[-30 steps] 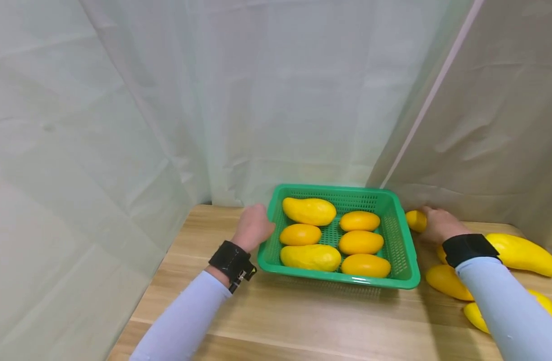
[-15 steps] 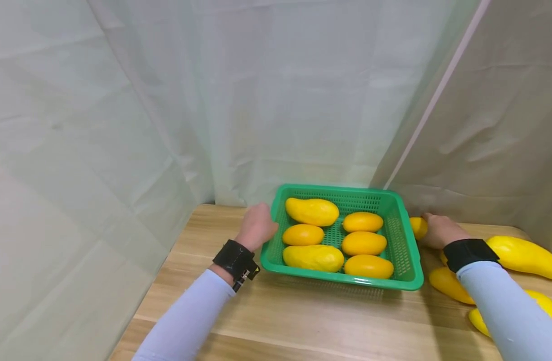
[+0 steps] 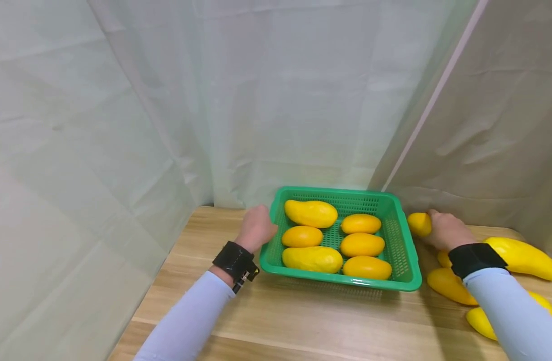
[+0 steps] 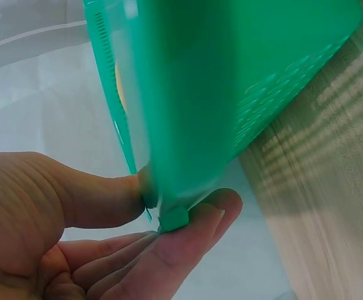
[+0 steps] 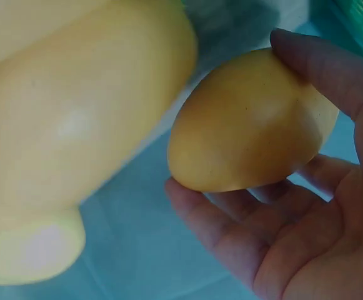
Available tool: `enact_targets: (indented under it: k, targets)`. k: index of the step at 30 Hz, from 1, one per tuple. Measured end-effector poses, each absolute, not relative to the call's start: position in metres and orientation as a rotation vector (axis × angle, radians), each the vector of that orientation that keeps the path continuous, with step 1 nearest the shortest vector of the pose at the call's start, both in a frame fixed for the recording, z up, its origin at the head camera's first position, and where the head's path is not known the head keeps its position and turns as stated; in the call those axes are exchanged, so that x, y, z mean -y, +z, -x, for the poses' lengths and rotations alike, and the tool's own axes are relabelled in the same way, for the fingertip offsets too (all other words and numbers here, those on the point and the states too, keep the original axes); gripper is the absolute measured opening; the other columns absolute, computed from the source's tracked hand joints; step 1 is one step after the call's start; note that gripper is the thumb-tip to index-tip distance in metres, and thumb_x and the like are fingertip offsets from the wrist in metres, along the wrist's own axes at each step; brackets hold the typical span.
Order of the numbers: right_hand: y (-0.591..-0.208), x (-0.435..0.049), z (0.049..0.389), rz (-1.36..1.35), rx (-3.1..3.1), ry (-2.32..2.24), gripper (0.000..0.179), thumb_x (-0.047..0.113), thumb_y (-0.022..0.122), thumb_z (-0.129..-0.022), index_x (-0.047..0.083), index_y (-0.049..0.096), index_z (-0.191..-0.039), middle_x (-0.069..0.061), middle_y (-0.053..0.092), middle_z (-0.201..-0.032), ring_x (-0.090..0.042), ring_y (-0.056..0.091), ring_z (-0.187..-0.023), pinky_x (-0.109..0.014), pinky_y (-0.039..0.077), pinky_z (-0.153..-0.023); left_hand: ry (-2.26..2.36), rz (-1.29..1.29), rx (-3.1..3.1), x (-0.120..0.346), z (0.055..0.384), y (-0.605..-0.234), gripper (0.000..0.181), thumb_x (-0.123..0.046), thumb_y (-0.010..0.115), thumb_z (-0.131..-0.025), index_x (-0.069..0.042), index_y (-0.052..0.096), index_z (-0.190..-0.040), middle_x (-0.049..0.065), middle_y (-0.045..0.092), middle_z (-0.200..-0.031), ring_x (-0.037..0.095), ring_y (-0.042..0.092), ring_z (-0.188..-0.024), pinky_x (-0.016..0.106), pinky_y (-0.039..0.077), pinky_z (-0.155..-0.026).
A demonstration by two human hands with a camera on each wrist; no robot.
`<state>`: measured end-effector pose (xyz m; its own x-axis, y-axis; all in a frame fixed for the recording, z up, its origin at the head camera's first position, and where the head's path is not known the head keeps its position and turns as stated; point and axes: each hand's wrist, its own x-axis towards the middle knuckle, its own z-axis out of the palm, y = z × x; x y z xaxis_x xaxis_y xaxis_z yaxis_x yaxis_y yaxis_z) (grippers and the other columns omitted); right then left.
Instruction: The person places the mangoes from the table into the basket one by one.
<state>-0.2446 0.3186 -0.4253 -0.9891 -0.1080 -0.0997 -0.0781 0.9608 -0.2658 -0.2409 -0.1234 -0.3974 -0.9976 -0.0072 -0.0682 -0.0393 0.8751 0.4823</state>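
Note:
A green plastic basket stands on the wooden table with two columns of yellow and orange mangoes inside. My left hand is at its left side; in the left wrist view, the thumb and fingers pinch the basket's rim. Just past the basket's right side, my right hand holds a small orange mango, thumb on one side and fingers curled on the other. That mango shows beside the basket's right rim in the head view, partly covered by the hand.
Several more mangoes lie right of the basket: a large yellow one, an orange one and a yellow one, partly hidden by my right arm. White curtain hangs right behind the table.
The mango in my right hand has risen slightly and shows more fully beside the basket's rim. My left hand keeps its hold on the basket, and the mangoes inside have not moved.

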Motion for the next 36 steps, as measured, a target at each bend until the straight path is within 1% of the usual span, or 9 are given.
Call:
enact_targets:
  k: [2,4,7,11,15,20,25,28,36]
  targets:
    - [-0.420,-0.318,0.242,0.131,-3.030,-0.386,0.063,0.031,0.068,-0.081,-0.009,0.041,-0.121,-0.029,0.058,-0.097,-0.036,0.052,-0.074,-0.054,0.047,-0.070,0.766,0.034,-2.978,0.123,0.240,-0.397,0.009,-0.005,0.062,-0.076,-0.007,0.057,-0.069,0.007,0.054,-0.064,0.018,0.053,-0.052,0.022,0.042,-0.041]
    - [-0.415,-0.318,0.240,0.100,-3.049,-0.380,0.065,0.035,0.066,-0.082,-0.009,0.041,-0.122,-0.029,0.058,-0.095,-0.036,0.053,-0.073,-0.052,0.047,-0.067,0.763,0.036,-2.974,0.123,0.240,-0.396,0.008,-0.005,0.062,-0.076,-0.007,0.057,-0.070,0.006,0.054,-0.065,0.018,0.053,-0.053,0.022,0.042,-0.042]
    - [-0.406,-0.318,0.238,0.051,-3.069,-0.382,0.067,0.036,0.068,-0.080,-0.009,0.040,-0.122,-0.029,0.058,-0.093,-0.036,0.053,-0.071,-0.049,0.046,-0.061,0.762,0.056,-2.962,0.124,0.239,-0.395,0.008,-0.005,0.062,-0.077,-0.007,0.057,-0.072,0.007,0.055,-0.067,0.018,0.054,-0.054,0.022,0.043,-0.043]
    - [-0.396,-0.316,0.236,0.030,-3.134,-0.389,0.068,0.025,0.073,-0.074,-0.008,0.039,-0.122,-0.031,0.057,-0.093,-0.039,0.054,-0.070,-0.051,0.046,-0.056,0.756,0.079,-2.947,0.125,0.239,-0.395,0.007,-0.006,0.063,-0.078,-0.006,0.057,-0.075,0.008,0.057,-0.069,0.019,0.055,-0.055,0.022,0.044,-0.042]
    - [-0.388,-0.312,0.234,0.012,-3.218,-0.411,0.070,0.022,0.074,-0.073,-0.007,0.039,-0.126,-0.035,0.056,-0.100,-0.045,0.055,-0.074,-0.054,0.046,-0.055,0.738,0.070,-2.956,0.125,0.240,-0.396,0.007,-0.007,0.064,-0.078,-0.006,0.057,-0.075,0.008,0.057,-0.069,0.019,0.055,-0.055,0.022,0.043,-0.042]
    - [-0.378,-0.299,0.233,0.005,-3.288,-0.443,0.068,0.020,0.071,-0.075,-0.005,0.038,-0.129,-0.034,0.055,-0.101,-0.047,0.055,-0.078,-0.055,0.045,-0.056,0.737,0.050,-2.970,0.124,0.241,-0.396,0.009,-0.008,0.064,-0.078,-0.006,0.057,-0.072,0.007,0.055,-0.067,0.019,0.054,-0.055,0.022,0.043,-0.043]
    - [-0.370,-0.278,0.233,0.054,-3.333,-0.460,0.069,0.023,0.069,-0.077,-0.001,0.036,-0.133,-0.032,0.054,-0.107,-0.048,0.054,-0.086,-0.061,0.045,-0.064,0.753,0.050,-2.966,0.125,0.241,-0.394,0.009,-0.006,0.063,-0.078,-0.006,0.057,-0.071,0.007,0.053,-0.065,0.018,0.054,-0.053,0.021,0.042,-0.041]
    - [-0.365,-0.263,0.233,0.141,-3.355,-0.484,0.069,0.023,0.069,-0.077,-0.001,0.037,-0.133,-0.031,0.055,-0.110,-0.047,0.055,-0.088,-0.063,0.046,-0.068,0.761,0.061,-2.959,0.125,0.240,-0.393,0.009,-0.006,0.062,-0.078,-0.005,0.057,-0.071,0.007,0.053,-0.065,0.018,0.054,-0.053,0.022,0.042,-0.041]
    - [-0.361,-0.224,0.239,0.472,-3.292,-0.439,0.068,0.016,0.074,-0.075,0.002,0.041,-0.133,-0.026,0.057,-0.118,-0.041,0.059,-0.092,-0.059,0.049,-0.078,0.750,0.061,-2.958,0.124,0.241,-0.393,0.008,-0.007,0.064,-0.078,-0.006,0.057,-0.073,0.007,0.054,-0.067,0.019,0.053,-0.055,0.022,0.042,-0.043]
